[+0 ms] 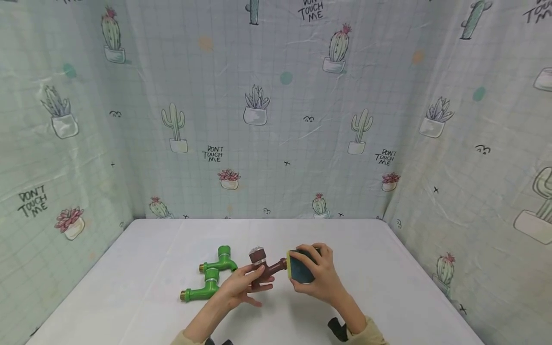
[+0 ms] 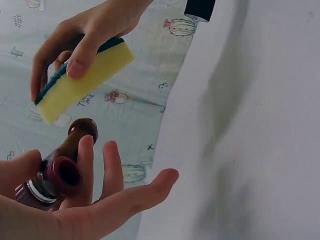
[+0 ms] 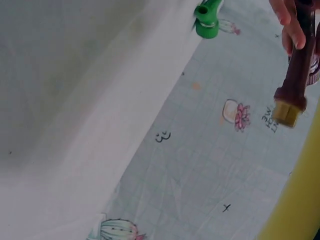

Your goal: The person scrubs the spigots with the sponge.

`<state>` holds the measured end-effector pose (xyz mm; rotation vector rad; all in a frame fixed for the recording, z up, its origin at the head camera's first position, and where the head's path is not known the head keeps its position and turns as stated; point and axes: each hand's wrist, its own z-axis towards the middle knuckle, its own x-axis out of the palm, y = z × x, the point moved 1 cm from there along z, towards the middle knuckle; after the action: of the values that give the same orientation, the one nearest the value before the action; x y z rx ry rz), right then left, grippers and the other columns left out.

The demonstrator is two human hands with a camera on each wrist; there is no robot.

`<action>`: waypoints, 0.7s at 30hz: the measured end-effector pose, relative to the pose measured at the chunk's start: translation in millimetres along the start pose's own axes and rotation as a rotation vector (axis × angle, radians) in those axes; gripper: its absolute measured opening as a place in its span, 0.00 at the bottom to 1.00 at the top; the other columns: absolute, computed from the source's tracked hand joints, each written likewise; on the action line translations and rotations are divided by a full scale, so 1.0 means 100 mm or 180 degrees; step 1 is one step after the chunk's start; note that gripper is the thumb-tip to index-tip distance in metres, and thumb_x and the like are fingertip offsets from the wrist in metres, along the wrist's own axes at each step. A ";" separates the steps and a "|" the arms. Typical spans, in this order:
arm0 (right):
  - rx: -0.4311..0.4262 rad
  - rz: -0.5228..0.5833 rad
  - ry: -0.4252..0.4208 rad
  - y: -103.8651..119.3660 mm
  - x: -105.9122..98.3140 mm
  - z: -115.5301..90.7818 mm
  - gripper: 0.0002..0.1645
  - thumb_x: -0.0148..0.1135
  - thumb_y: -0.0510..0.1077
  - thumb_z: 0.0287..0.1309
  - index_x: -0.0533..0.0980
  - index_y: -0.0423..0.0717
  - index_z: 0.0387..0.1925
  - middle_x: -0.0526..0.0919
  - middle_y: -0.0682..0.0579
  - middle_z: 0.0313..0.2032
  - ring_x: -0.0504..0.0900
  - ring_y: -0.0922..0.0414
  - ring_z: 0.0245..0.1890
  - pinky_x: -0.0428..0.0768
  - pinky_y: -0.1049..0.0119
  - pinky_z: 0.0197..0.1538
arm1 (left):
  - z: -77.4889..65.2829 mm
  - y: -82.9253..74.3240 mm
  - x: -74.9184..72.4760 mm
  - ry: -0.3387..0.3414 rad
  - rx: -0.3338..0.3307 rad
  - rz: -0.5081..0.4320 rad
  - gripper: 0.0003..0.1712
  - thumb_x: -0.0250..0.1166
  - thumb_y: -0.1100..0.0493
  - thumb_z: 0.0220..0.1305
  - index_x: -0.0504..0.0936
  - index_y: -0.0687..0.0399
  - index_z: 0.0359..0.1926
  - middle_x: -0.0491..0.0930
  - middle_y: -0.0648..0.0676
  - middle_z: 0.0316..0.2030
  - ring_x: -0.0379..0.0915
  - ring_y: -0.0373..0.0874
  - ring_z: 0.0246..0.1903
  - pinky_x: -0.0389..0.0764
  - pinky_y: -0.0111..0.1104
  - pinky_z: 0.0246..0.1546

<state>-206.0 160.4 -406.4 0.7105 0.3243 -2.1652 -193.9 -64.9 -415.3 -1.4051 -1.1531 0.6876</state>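
Observation:
My left hand [image 1: 240, 286] grips a dark red-brown tap [image 1: 268, 271] by its body, thumb on one side and fingers on the other. The tap's brass threaded end [image 3: 286, 114] points toward the right hand, and its square knob [image 1: 257, 255] faces up. In my right hand [image 1: 321, 275] is a sponge [image 2: 85, 80] with a yellow side and a dark green scouring side. Its yellow side faces the tap's threaded end, with a gap between them in the left wrist view. Both hands are raised over the white table [image 1: 345, 316].
Two green taps [image 1: 223, 261] [image 1: 204, 289] with brass ends lie on the table left of the left hand. Black wrist gear [image 1: 338, 329] shows by the right wrist. Curtains [image 1: 258, 167] printed with cacti enclose the table at the back and both sides.

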 end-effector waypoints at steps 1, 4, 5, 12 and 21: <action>-0.0052 0.0006 0.0002 0.04 0.01 0.02 0.35 0.67 0.59 0.36 0.72 0.57 0.51 0.72 0.53 0.49 0.61 0.53 0.45 0.60 0.52 0.44 | 0.00 0.00 0.00 0.0037 -0.0061 -0.0072 0.36 0.55 0.45 0.61 0.58 0.66 0.60 0.82 0.56 0.40 0.80 0.47 0.41 0.74 0.61 0.37; -0.0231 -0.0061 0.0031 0.13 0.06 0.05 0.34 0.64 0.61 0.38 0.72 0.58 0.52 0.72 0.54 0.49 0.61 0.54 0.45 0.59 0.53 0.44 | -0.01 0.01 0.01 0.0114 -0.0227 -0.0260 0.36 0.55 0.45 0.61 0.58 0.65 0.61 0.81 0.56 0.43 0.78 0.48 0.42 0.73 0.61 0.39; -0.0284 -0.0086 0.0033 0.14 0.07 0.06 0.34 0.63 0.62 0.39 0.72 0.58 0.52 0.72 0.54 0.49 0.62 0.53 0.45 0.58 0.53 0.44 | -0.01 0.01 0.01 0.0125 -0.0261 -0.0307 0.36 0.55 0.46 0.61 0.58 0.64 0.62 0.80 0.55 0.43 0.78 0.48 0.41 0.73 0.61 0.40; -0.0311 -0.0209 0.0051 0.04 0.08 0.02 0.34 0.62 0.62 0.39 0.72 0.57 0.51 0.72 0.54 0.48 0.62 0.52 0.44 0.58 0.53 0.44 | 0.01 0.04 -0.03 0.0071 -0.0174 -0.0346 0.35 0.57 0.49 0.60 0.59 0.67 0.60 0.77 0.51 0.36 0.73 0.36 0.32 0.76 0.52 0.45; -0.0144 -0.0245 0.0065 -0.12 0.02 -0.06 0.37 0.68 0.57 0.33 0.71 0.57 0.52 0.71 0.53 0.48 0.61 0.52 0.44 0.59 0.51 0.44 | -0.02 0.01 -0.03 -0.0008 -0.0133 -0.0242 0.35 0.58 0.51 0.60 0.59 0.73 0.58 0.79 0.50 0.34 0.76 0.37 0.32 0.78 0.50 0.43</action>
<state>-214.1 170.1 -412.6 0.7056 0.4161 -2.2170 -193.0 -67.9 -416.5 -1.3882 -1.2225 0.6150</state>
